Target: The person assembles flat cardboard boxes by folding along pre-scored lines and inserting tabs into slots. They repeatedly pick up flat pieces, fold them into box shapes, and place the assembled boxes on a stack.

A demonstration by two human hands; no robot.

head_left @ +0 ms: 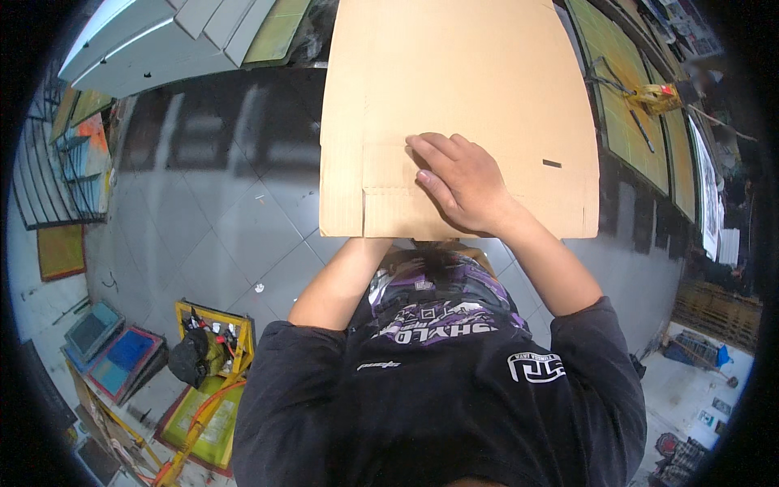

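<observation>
A large flat sheet of brown cardboard [454, 73] stretches out in front of me, with creases and a small dark slot toward its right side. My right hand [462, 178] lies on its upper face near the edge closest to me. The fingers point left, stretched out, and the thumb is apart from them. My left forearm [341, 280] passes beneath the near edge of the cardboard. The sheet covers the left hand entirely, so its fingers cannot be seen.
White boxes [162, 49] stand at the far left. A yellow frame [250, 325] holding tools and a dark cap is at the lower left, beside framed screens [126, 361]. Along the right runs a yellow-green surface [625, 114] with a yellow power tool [656, 99]. Grey tiles [211, 211] cover the floor.
</observation>
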